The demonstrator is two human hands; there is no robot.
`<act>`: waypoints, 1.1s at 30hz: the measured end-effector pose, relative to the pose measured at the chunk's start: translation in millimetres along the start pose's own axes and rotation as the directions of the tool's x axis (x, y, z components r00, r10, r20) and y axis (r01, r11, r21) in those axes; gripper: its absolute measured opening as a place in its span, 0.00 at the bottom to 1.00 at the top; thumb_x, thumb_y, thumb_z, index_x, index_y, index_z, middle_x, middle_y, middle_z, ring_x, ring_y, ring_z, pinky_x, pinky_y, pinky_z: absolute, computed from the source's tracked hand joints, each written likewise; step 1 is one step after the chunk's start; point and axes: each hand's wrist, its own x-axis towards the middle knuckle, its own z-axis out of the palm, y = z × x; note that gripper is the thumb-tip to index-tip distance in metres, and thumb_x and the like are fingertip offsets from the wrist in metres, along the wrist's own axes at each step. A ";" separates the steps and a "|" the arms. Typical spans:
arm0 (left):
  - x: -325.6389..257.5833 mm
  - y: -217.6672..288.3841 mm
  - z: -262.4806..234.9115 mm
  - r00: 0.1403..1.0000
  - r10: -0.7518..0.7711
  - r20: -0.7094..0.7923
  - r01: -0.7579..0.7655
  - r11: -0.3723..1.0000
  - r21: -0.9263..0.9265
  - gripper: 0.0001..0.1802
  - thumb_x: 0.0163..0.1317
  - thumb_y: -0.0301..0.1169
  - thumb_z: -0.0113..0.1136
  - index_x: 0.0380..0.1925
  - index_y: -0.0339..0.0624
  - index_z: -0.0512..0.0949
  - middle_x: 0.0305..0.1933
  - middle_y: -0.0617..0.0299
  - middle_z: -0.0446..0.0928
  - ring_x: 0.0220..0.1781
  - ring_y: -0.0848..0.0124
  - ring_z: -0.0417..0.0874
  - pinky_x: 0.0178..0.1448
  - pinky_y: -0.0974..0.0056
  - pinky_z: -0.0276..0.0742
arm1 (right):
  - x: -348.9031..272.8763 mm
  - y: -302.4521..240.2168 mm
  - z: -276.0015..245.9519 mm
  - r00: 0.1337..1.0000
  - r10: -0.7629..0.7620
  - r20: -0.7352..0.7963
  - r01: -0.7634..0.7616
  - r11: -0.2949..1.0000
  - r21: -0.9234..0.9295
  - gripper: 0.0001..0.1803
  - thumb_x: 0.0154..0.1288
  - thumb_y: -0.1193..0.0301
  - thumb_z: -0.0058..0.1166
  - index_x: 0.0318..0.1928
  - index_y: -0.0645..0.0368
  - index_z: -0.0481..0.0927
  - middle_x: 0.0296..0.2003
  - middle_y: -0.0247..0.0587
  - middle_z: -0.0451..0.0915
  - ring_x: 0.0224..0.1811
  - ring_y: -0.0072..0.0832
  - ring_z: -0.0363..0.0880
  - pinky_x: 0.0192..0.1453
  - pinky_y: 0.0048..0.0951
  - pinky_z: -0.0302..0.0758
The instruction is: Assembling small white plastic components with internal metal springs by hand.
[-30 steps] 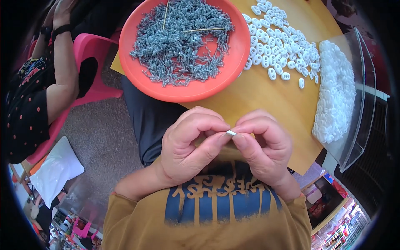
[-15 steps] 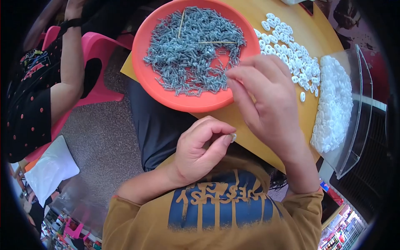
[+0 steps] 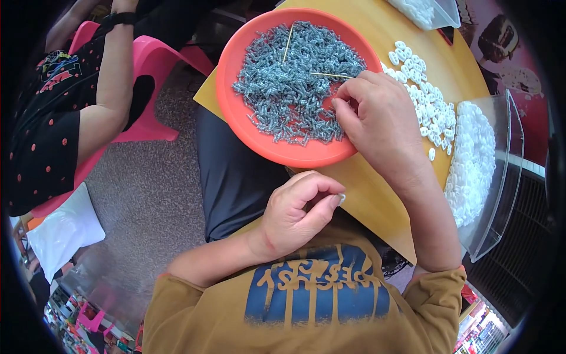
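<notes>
My left hand (image 3: 289,215) is closed in a pinch, with a small white plastic piece (image 3: 342,199) showing at its fingertips, just in front of my shirt. Over the right rim of a round orange-red basin (image 3: 227,88), my right hand (image 3: 383,121) has thumb and forefinger pinched together. Whatever lies between those fingers is too small or too hidden to tell. Many small grey metal coil springs (image 3: 289,88) fill the basin. Two thin sticks, one upright in the picture (image 3: 288,44) and one sideways (image 3: 330,75), rest on the springs.
Loose white oval pieces (image 3: 433,112) spread over the yellow table (image 3: 377,206) to the right. Beyond them, a clear tray (image 3: 501,177) holds a heap of white pieces. Another clear container (image 3: 442,15) stands at the far edge. At left, a person (image 3: 100,118) sits on a pink chair (image 3: 147,118).
My right hand has come down from above the basin's right edge to the springs there, its fingers closing into a pinch. My left hand keeps its pinch. The whole view has shifted slightly.
</notes>
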 end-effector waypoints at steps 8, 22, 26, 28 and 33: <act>-0.5 1.6 -2.4 1.000 0.013 0.013 -0.014 1.000 0.020 0.05 0.54 0.22 0.53 0.32 0.35 0.73 0.29 0.61 0.72 0.28 0.75 0.72 0.34 0.72 0.69 | 14.8 -9.5 -2.0 0.971 0.170 0.168 -0.160 0.984 -0.073 0.06 0.45 0.72 0.51 0.21 0.62 0.77 0.22 0.46 0.76 0.27 0.40 0.75 0.33 0.38 0.71; -3.4 -1.8 -1.9 0.999 -0.029 -0.035 0.028 0.999 -0.019 0.06 0.55 0.23 0.54 0.34 0.36 0.74 0.30 0.62 0.72 0.28 0.78 0.72 0.34 0.73 0.69 | 1.7 -2.5 3.2 0.999 0.033 -0.013 -0.032 0.999 0.027 0.02 0.44 0.76 0.51 0.20 0.62 0.75 0.22 0.44 0.75 0.29 0.40 0.74 0.37 0.37 0.70; -5.0 -4.3 -1.6 0.997 -0.072 -0.041 0.070 0.996 -0.051 0.06 0.55 0.23 0.55 0.34 0.36 0.74 0.30 0.62 0.73 0.28 0.78 0.72 0.34 0.74 0.69 | -9.0 -2.1 -11.6 0.997 -0.050 0.065 0.045 0.996 0.077 0.08 0.47 0.79 0.50 0.32 0.61 0.76 0.29 0.42 0.74 0.34 0.37 0.73 0.40 0.33 0.68; -4.4 -4.0 -1.3 0.995 -0.099 -0.030 0.096 0.992 -0.087 0.06 0.55 0.23 0.55 0.34 0.36 0.74 0.30 0.62 0.72 0.28 0.78 0.72 0.33 0.74 0.69 | -13.7 -4.0 -15.4 0.992 -0.094 0.085 0.087 0.993 0.078 0.10 0.48 0.79 0.50 0.34 0.61 0.77 0.31 0.42 0.74 0.36 0.37 0.72 0.42 0.33 0.67; -2.3 1.8 -3.5 0.984 -0.176 -0.010 0.174 0.979 -0.104 0.06 0.55 0.23 0.55 0.34 0.36 0.74 0.29 0.63 0.72 0.28 0.79 0.72 0.33 0.73 0.69 | -18.2 -13.7 -15.6 0.979 -0.103 0.174 0.103 0.995 0.014 0.12 0.49 0.79 0.51 0.38 0.61 0.77 0.35 0.42 0.74 0.41 0.38 0.71 0.46 0.32 0.66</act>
